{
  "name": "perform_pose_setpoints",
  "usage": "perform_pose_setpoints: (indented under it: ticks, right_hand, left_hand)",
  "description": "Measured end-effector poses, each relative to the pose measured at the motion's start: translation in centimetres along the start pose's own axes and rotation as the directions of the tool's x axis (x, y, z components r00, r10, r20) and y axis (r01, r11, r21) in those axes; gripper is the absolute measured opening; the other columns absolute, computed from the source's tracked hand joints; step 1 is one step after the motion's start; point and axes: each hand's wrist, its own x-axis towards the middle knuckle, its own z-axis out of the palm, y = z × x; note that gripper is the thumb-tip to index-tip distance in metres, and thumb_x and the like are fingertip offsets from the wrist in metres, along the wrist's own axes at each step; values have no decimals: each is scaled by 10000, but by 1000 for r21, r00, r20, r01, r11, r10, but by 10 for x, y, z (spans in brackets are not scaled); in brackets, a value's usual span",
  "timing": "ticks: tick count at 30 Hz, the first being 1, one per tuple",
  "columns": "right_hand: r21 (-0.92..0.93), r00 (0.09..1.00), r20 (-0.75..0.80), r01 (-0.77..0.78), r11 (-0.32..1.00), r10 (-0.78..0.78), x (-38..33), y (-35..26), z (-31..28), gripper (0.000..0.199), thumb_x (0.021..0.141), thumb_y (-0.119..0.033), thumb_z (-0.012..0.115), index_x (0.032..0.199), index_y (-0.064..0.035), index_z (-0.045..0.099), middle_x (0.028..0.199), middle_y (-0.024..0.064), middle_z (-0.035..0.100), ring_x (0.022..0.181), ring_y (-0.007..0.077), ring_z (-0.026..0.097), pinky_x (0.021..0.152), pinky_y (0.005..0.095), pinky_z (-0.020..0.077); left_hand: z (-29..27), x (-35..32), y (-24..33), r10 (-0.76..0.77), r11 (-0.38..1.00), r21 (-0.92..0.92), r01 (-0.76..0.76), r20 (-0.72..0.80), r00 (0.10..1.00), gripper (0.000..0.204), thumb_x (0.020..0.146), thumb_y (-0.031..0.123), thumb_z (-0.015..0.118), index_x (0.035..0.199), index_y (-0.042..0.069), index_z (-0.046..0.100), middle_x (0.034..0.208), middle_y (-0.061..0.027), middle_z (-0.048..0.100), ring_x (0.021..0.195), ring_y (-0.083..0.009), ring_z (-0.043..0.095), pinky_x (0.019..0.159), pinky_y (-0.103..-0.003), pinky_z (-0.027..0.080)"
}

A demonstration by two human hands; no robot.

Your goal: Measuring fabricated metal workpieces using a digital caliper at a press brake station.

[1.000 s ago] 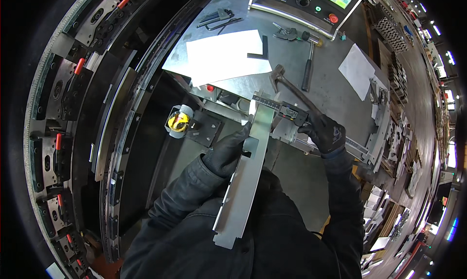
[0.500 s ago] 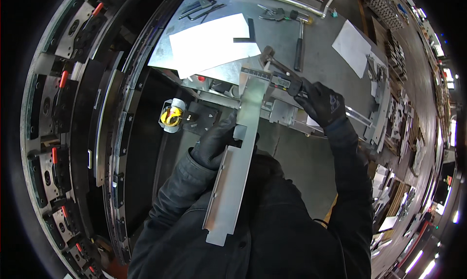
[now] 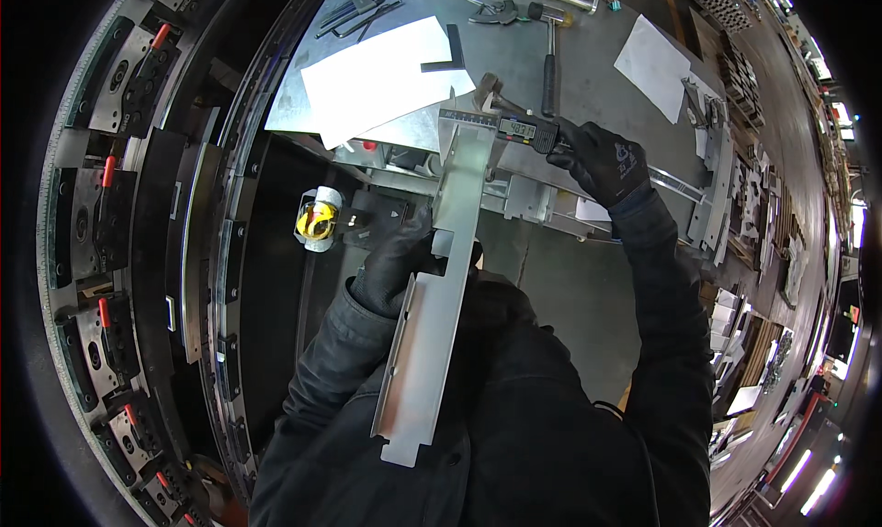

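Black gloves cover both hands. My left hand grips a long bent sheet-metal part around its middle, near a square notch; some of the fingers are hidden behind the metal. The part slants from my chest up toward the table. In my right hand is a digital caliper, its small display facing up. Its jaws straddle the far end of the part, and the beam lies across that end. Just beyond the caliper, a hammer rests at the table's near edge.
On the grey metal table lie white paper sheets, a black square, another hammer and locking pliers. A machine with red-handled clamps runs along the left. A yellow-topped device sits beside it.
The sheet-metal part and the caliper have shifted slightly left in view, along with the table. The caliper stays across the part's far end, and its display now faces up more plainly.
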Motion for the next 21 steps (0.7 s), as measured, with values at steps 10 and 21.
perform_pose_setpoints:
  ticks: [10, 21]
  right_hand:
    - [-40, 997, -63, -56, 998, 54, 0, -5, 0, 505, 756, -523, 580, 1132, -192, 516, 703, 16, 546, 487, 220, 543, 416, 322, 418]
    - [-13, 995, -81, -53, 999, 51, 2, -5, -2, 517, 741, -570, 566, 1098, -198, 526, 705, 15, 554, 494, 218, 553, 419, 321, 421]
  left_hand:
    - [16, -4, 10, 59, 976, 215, -41, -75, 995, 358, 970, 317, 390, 1190, 44, 462, 961, -135, 611, 788, -189, 613, 692, -292, 499]
    - [23, -9, 16, 68, 948, 318, 11, -236, 969, 370, 938, 282, 458, 1215, 38, 421, 1041, -131, 579, 825, -204, 606, 706, -302, 496]
